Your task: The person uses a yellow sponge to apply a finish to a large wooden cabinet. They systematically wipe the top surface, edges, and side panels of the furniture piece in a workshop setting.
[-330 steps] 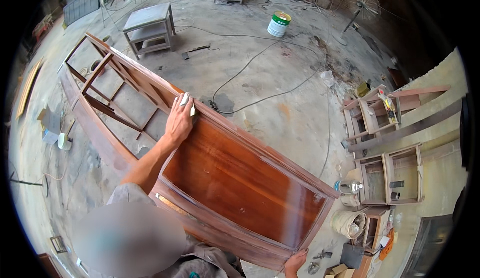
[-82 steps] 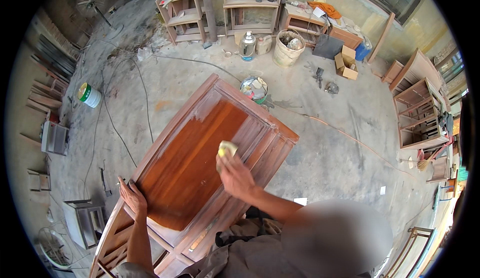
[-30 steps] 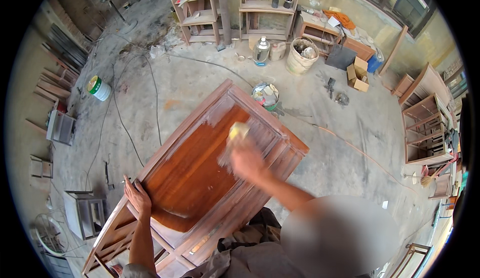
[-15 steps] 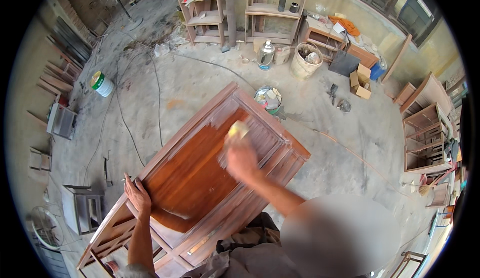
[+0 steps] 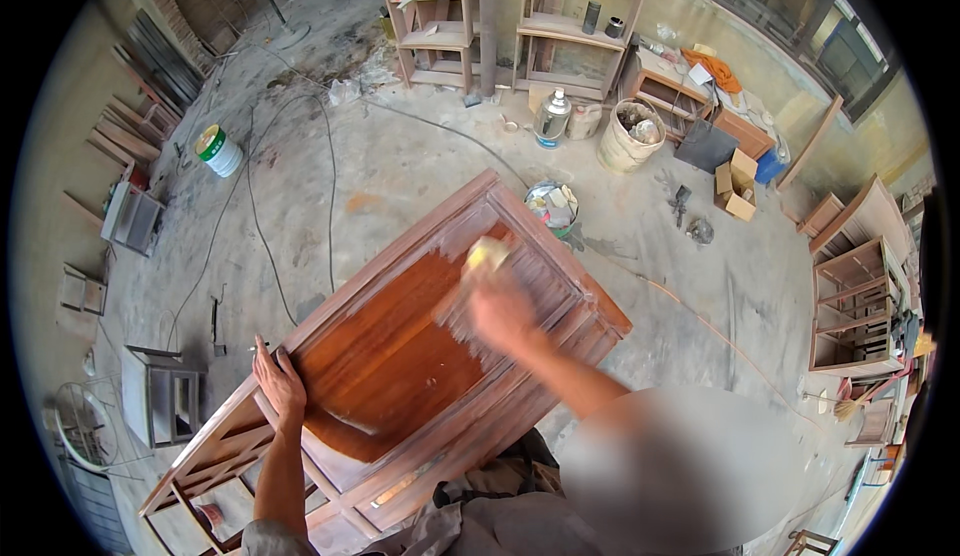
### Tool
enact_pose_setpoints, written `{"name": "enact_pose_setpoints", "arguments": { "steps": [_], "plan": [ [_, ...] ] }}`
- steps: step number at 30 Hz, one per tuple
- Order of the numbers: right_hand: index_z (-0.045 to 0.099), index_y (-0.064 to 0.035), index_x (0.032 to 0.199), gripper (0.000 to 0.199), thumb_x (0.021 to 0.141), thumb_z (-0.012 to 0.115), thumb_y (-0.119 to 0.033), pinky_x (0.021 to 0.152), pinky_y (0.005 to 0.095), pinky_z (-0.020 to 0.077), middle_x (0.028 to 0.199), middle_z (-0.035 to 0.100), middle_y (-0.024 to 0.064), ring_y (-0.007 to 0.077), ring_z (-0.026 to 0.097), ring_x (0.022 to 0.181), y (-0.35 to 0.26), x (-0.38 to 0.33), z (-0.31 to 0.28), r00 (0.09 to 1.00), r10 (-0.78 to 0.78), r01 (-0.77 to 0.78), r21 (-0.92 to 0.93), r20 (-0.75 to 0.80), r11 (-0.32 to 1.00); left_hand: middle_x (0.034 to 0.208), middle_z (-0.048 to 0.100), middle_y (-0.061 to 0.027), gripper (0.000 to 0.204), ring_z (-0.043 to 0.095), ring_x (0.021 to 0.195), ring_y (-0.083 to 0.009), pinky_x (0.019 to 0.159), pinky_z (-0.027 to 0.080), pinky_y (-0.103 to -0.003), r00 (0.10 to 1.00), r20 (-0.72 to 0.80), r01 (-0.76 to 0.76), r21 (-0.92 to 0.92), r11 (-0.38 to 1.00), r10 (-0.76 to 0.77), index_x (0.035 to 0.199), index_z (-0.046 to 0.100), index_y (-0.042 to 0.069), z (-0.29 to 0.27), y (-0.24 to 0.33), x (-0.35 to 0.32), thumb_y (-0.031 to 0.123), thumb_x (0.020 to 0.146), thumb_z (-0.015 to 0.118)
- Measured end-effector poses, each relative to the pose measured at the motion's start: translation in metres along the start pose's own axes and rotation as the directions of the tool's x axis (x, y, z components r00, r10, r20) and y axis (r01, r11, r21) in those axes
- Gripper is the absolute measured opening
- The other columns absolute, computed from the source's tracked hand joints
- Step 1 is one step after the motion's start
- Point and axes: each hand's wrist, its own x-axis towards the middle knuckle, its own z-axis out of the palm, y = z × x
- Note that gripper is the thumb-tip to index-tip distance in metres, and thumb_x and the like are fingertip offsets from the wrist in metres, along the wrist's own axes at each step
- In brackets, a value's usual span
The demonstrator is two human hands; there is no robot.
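Observation:
A brown wooden cabinet [image 5: 375, 336] with a framed panel lies tilted before me. The panel's middle is glossy reddish brown; its borders look pale and matte. My left hand [image 5: 282, 384] grips the cabinet's left edge, thumb on the inner side and fingers over the outside. A small thin pale thing shows by those fingers, too small to name. Over the upper right of the panel, my right hand [image 5: 503, 308] is closed round a pale yellowish pad [image 5: 487, 254]. Motion blurs both hand and pad, so the pad's exact kind is unclear.
Just past the cabinet's far corner stands a bucket of scraps [image 5: 552, 208]. Farther back are a metal canister [image 5: 552, 119], a large white bucket [image 5: 630, 138] and wooden shelves [image 5: 585, 31]. Cables [image 5: 332, 206] run across the floor. A small grey cabinet [image 5: 160, 396] stands at left.
The whole view has shifted slightly, the background moving right. My right hand stays over the upper right of the panel with the pad. My left hand keeps its hold on the edge.

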Motion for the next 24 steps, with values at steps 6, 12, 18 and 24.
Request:
{"name": "enact_pose_setpoints", "arguments": {
  "steps": [6, 12, 18, 24],
  "plan": [
    [0.057, 0.0134, 0.145, 0.051, 0.103, 0.051, -0.016, 0.129, 0.0535, 0.0295, 0.146, 0.060, 0.0357, 0.0460, 0.048, 0.149, -0.039, 0.000, 0.046, 0.988, -0.059, 0.060, -0.002, -0.142, 0.998, 0.159, 0.052, -0.0240, 0.059, 0.046, 0.144, -0.0448, 0.126, 0.031, -0.051, 1.000, -0.016, -0.019, 0.006, 1.000, 0.019, 0.164, 0.037, 0.001, 0.002, 0.003, 0.001, 0.027, 0.113, 0.050],
    [0.057, 0.0144, 0.144, 0.051, 0.103, 0.053, -0.016, 0.122, 0.0505, 0.0390, 0.144, 0.064, 0.0326, 0.0414, 0.054, 0.144, 0.048, 0.044, 0.025, 0.962, 0.027, -0.071, -0.155, -0.272, 0.985, 0.158, 0.053, -0.0241, 0.059, 0.046, 0.144, -0.0456, 0.126, 0.030, -0.051, 1.000, -0.013, -0.020, -0.001, 1.000, 0.020, 0.164, 0.037, 0.002, 0.003, 0.009, 0.002, 0.025, 0.112, 0.051],
    [0.062, 0.0126, 0.139, 0.047, 0.101, 0.053, -0.014, 0.124, 0.0521, 0.0367, 0.147, 0.062, 0.0299, 0.0407, 0.050, 0.149, -0.035, 0.020, 0.040, 0.936, -0.272, 0.291, 0.053, -0.223, 0.955, 0.155, 0.054, -0.0258, 0.060, 0.046, 0.144, -0.0447, 0.127, 0.030, -0.051, 1.000, -0.002, 0.014, 0.000, 1.000, -0.014, 0.165, 0.036, 0.002, -0.002, 0.007, -0.005, 0.025, 0.111, 0.052],
    [0.056, 0.0104, 0.148, 0.058, 0.096, 0.063, -0.013, 0.124, 0.0550, 0.0359, 0.154, 0.056, 0.0311, 0.0418, 0.052, 0.145, -0.030, 0.053, 0.016, 0.998, 0.057, -0.057, -0.014, 0.000, 0.998, 0.153, 0.055, -0.0262, 0.060, 0.046, 0.144, -0.0432, 0.127, 0.030, -0.051, 1.000, -0.002, -0.005, 0.007, 1.000, 0.005, 0.164, 0.036, 0.000, -0.002, 0.005, -0.001, 0.023, 0.111, 0.051]
  ]
}}
